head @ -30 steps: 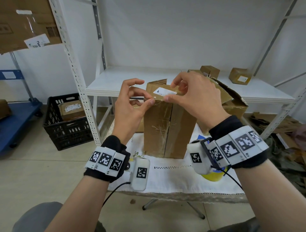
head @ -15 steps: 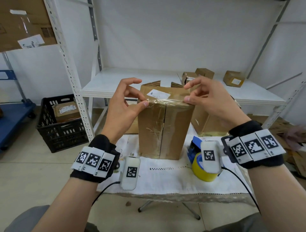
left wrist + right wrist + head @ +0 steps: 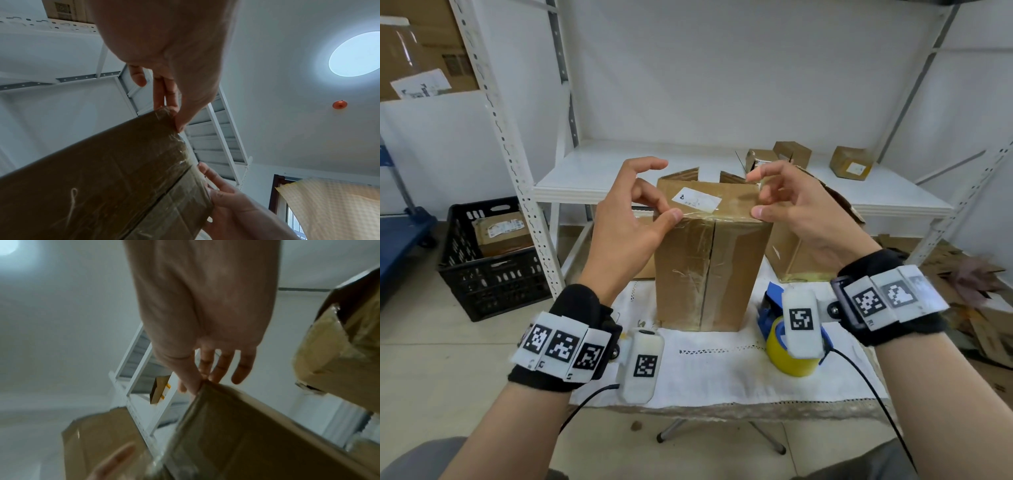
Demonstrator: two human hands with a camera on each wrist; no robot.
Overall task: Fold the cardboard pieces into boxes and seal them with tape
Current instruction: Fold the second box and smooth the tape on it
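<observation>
A tall brown cardboard box stands upright on the white-clothed table, its top flaps folded down and a white label on top. A strip of clear tape lies along its top front edge. My left hand pinches the tape's left end at the box corner, thumb in front and fingers on top; the left wrist view shows that pinch on the box. My right hand pinches the right end at the other corner. A blue tape dispenser with a yellow roll sits to the right.
A second open box stands behind on the right. A white metal shelf holds small boxes. A black crate with a parcel is on the floor at left. Cardboard scraps lie at right.
My right hand moved from beside the left to the box's right corner, drawing the tape out. The strip now lies down on the top front edge.
</observation>
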